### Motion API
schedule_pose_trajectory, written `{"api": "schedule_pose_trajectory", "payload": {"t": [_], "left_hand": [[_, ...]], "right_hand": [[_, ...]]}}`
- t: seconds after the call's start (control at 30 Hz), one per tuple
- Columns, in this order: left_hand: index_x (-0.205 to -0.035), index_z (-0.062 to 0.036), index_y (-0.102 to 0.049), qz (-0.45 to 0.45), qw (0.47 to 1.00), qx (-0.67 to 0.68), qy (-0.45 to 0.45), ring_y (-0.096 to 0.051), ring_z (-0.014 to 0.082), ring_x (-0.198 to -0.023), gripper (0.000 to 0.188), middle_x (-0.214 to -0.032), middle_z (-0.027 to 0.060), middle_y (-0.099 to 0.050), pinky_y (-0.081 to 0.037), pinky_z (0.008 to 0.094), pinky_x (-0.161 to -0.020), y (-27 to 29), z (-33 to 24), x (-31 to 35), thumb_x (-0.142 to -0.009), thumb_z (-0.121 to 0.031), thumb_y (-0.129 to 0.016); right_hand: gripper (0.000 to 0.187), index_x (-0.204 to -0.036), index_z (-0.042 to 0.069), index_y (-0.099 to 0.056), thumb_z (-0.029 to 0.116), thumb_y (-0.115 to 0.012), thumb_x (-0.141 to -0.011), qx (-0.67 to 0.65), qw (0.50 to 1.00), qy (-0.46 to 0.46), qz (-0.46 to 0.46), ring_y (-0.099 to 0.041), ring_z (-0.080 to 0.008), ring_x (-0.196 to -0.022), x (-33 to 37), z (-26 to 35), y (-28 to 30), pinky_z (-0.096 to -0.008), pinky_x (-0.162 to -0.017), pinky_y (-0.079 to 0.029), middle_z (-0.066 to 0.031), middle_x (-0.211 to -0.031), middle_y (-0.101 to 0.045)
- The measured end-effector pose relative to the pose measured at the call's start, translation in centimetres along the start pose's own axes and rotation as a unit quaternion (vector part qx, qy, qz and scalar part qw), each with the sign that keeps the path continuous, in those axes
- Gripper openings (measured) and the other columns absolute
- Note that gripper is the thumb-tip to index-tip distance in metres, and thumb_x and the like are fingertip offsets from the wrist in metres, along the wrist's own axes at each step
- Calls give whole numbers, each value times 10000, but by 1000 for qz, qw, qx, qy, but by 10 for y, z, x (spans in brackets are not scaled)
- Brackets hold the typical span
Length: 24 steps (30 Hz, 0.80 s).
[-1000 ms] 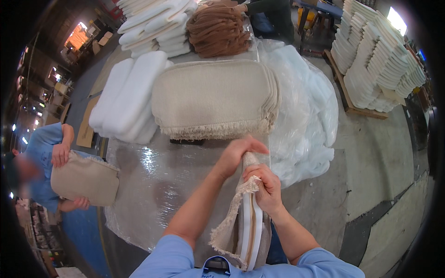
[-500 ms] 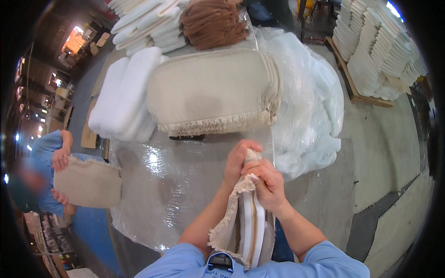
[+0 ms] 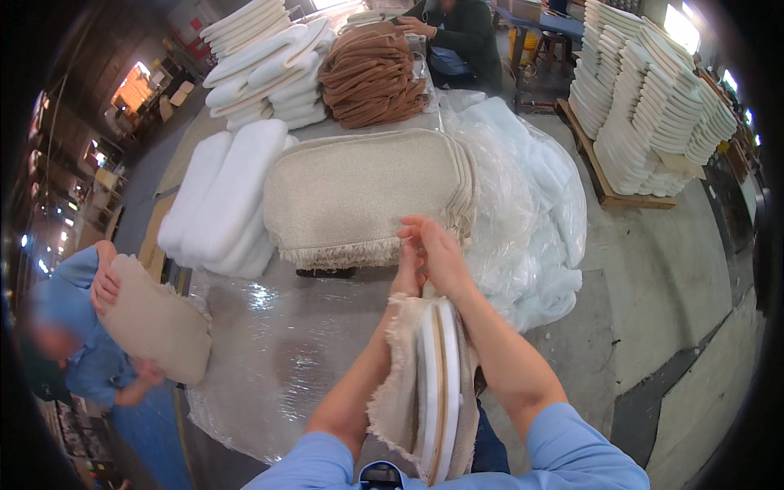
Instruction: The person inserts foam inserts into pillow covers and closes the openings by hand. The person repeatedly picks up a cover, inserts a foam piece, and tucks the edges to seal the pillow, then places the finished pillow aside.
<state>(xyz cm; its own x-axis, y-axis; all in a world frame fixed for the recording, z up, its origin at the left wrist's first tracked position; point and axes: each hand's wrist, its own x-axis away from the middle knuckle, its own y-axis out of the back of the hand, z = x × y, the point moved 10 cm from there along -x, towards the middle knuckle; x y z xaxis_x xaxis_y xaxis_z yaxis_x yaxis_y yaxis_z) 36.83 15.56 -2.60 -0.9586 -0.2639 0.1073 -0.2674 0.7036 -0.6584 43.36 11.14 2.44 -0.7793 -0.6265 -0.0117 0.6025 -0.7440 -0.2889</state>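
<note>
A beige fabric cushion cover (image 3: 394, 392) with frayed edges stands upright between my forearms, its lower end by my body. Inside its opening sits a white pad (image 3: 429, 400) with a tan middle layer. My right hand (image 3: 441, 253) is just beyond the cover's far end, fingers stretched and slightly bent, holding nothing. Close against it is my left hand (image 3: 407, 268), thumb pointing up, its fingers partly hidden behind the right hand. Ahead of both hands lies a stack of beige covers (image 3: 367, 184) with a fringed near edge.
Plastic film covers the table (image 3: 286, 351). White padding (image 3: 220, 196) lies left of the stack, bagged padding (image 3: 523, 204) right. Behind are folded brown fabric (image 3: 371, 73) and white pads (image 3: 269, 65). A co-worker (image 3: 73, 327) holds a beige cover; another person (image 3: 461, 49) stands across. Pallet (image 3: 629, 192) at right.
Both my hands have let go of the cover's far end and moved up toward the stack. The cover's opening has spread wider. The left co-worker has tilted their cover.
</note>
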Motion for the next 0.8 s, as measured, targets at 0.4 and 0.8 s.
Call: {"api": "schedule_pose_trajectory", "payload": {"t": [0.4,0.8], "left_hand": [[-1705,-76,-210,-28,995,-61,-81,-463,257,-1474,913,-1599,159,-437,-423,383,-1195,-12,-6,33,-1079,-713,-397],[-1554,17,-452,-44,964,-258,-42,-631,182,-1269,631,-1452,92,-627,-507,349,-1067,-42,-55,125,-1060,-282,-706]], "right_hand": [[651,-1353,40,-671,530,-286,-1166,228,950,213,-21,-567,-288,-1124,45,50,-16,-401,-1058,-420,-134,-1201,-661],[532,-1467,-23,-559,-11,-528,-936,-92,992,90,11,-549,-221,-1386,119,27,8,-372,-1178,-406,-115,-1453,-596]]}}
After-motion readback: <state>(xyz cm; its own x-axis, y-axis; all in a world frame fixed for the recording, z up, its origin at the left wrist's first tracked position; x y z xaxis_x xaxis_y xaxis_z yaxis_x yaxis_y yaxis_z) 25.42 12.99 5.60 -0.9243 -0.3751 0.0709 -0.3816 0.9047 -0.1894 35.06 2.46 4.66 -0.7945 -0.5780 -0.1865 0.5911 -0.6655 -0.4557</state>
